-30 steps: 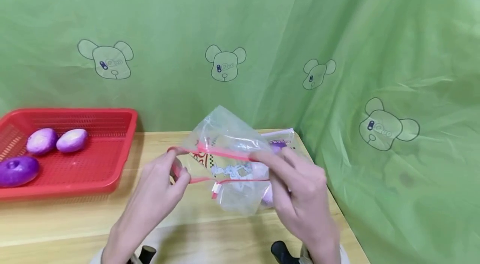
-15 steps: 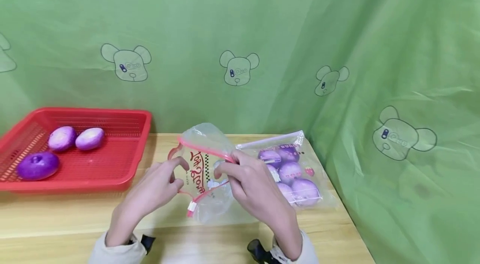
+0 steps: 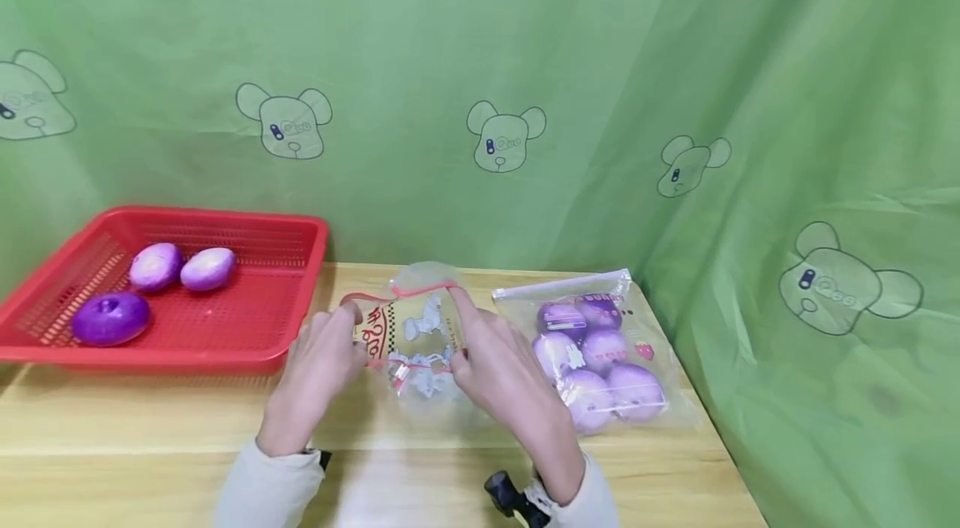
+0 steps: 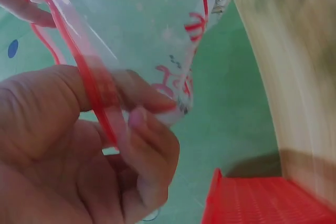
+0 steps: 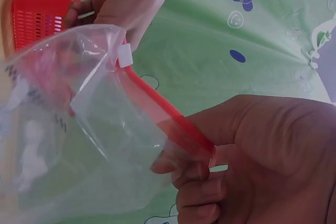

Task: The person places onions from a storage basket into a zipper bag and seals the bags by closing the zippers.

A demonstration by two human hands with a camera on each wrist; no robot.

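Between my two hands is a clear zip bag (image 3: 423, 328) with a red zip edge, red lettering and a printed pattern. Its mouth is spread apart. My left hand (image 3: 318, 366) pinches the red edge at one end; in the left wrist view, the thumb and fingers (image 4: 152, 156) lie on either side of it. At the other end, my right hand (image 3: 506, 374) pinches the same edge between thumb and fingers, plain in the right wrist view. A white slider (image 5: 125, 55) sits on the zip. The bag shows no contents.
Left of my hands, a red plastic basket (image 3: 217, 336) holds purple onions (image 3: 112, 318). On the right, a second clear zip bag (image 3: 517, 303) with several purple onions lies flat on the wooden table (image 3: 405, 482). A green curtain (image 3: 420, 28) hangs behind and along the right side.
The head view has swung right, so the basket sits further right in it. My right hand has moved left, uncovering the filled bag, and both hands still hold the zip bag's mouth.
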